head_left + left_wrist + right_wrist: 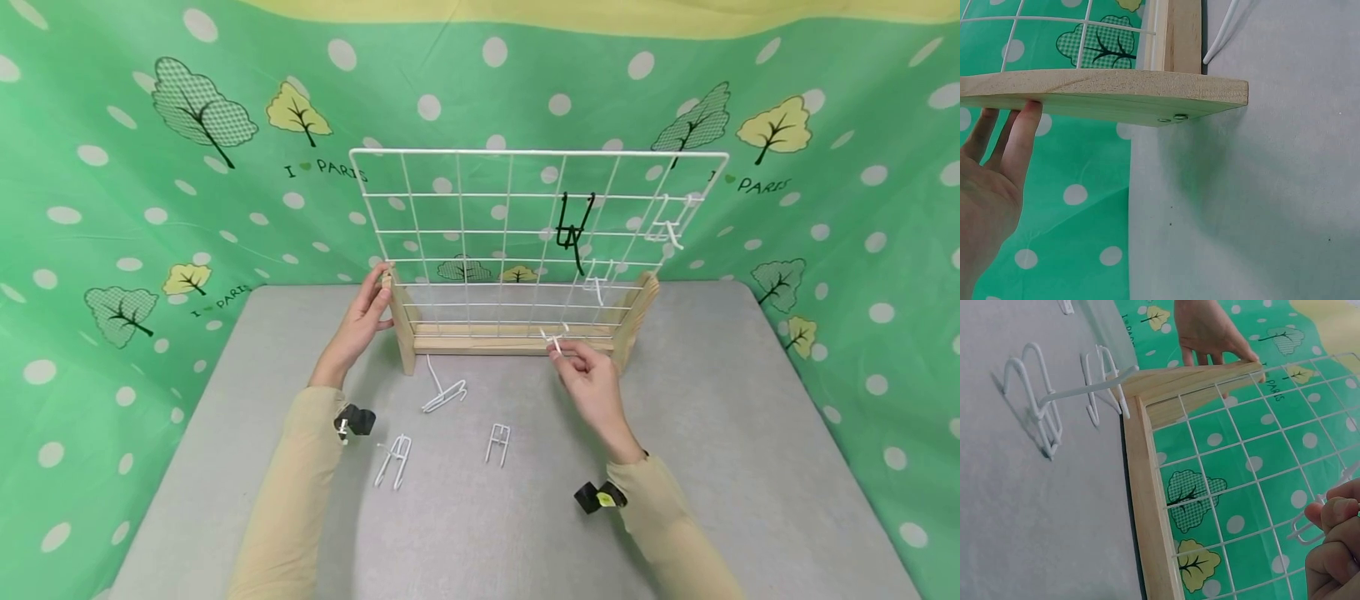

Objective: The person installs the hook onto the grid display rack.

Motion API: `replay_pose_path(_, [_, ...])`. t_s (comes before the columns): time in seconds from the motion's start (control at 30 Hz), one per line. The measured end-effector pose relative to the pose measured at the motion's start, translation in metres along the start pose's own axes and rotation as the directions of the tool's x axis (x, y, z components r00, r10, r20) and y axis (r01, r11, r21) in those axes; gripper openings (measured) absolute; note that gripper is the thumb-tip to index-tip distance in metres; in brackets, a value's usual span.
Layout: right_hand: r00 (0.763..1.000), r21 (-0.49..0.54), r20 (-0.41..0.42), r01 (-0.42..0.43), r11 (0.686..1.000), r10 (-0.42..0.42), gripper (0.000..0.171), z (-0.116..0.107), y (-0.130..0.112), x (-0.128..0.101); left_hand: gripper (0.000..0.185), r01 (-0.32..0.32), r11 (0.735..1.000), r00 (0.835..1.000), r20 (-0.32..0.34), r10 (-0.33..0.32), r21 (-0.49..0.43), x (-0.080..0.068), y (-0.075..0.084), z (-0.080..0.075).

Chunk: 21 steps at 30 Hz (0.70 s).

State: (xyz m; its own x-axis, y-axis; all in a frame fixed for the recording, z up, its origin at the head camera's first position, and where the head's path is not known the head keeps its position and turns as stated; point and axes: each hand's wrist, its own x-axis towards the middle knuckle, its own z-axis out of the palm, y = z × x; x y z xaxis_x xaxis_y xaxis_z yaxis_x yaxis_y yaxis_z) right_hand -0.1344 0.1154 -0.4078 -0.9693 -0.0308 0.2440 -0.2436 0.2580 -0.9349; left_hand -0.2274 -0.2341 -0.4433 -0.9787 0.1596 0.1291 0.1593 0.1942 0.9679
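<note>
My left hand [356, 329] holds the top end of the left wooden side of a stand [405, 329], thumb and fingers on either side of it. Seen from the left wrist, fingertips press the outer face of that wooden side [1110, 87]. A white wire grid [540, 152] stands tilted in the wood. With curled fingers my right hand [592, 387] pinches a white wire hook [557, 342] in front of the grid's lower right part. In the right wrist view the fingers partly cover this hook [1300, 536], its bent ends close to the grid wires.
A black hook [572, 236] hangs on the grid, right of centre. White hooks hang at its upper right [666, 232] and lower right [596, 289]. On the grey table lie three more white hooks, one [444, 396] near the stand. A green dotted cloth [465, 75] rises behind.
</note>
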Motion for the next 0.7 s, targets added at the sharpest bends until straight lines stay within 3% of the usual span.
replay_pose_path(0.47, [1.0,0.049,-0.005,-0.012,0.999,0.012,0.015,0.008,-0.011,0.007,0.051,0.006,1.0,1.0,-0.007,-0.006,0.001,0.0,0.0,0.0])
replay_pose_path(0.7, [1.0,0.021,-0.019,-0.001,1.0,0.001,0.016,0.012,-0.012,0.013,0.051,0.005,1.0,1.0,0.0,-0.005,-0.005,0.0,0.0,0.0])
